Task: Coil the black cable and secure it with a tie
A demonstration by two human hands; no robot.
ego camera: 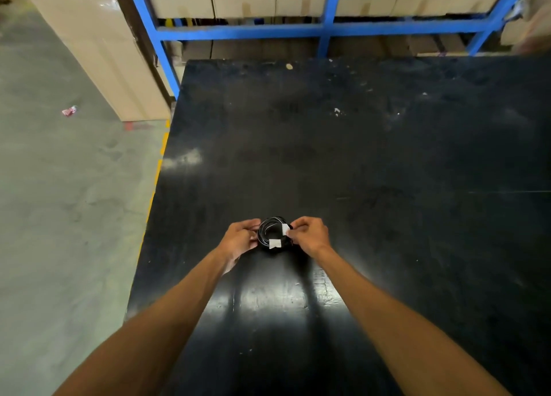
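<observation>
A black cable (266,228) lies wound into a small round coil on the black table (357,157), near its front middle. Two pale tie pieces sit on the coil: one (275,243) on its near side, another (285,229) on its right side. My left hand (242,238) holds the coil's left edge. My right hand (310,234) pinches the right tie piece against the coil with its fingertips. Both forearms reach in from the bottom of the view.
The table's left edge drops to a grey concrete floor (59,216) with a yellow line. A blue metal rack (325,27) with cardboard boxes stands behind the table. A large cardboard sheet (98,52) leans at the far left.
</observation>
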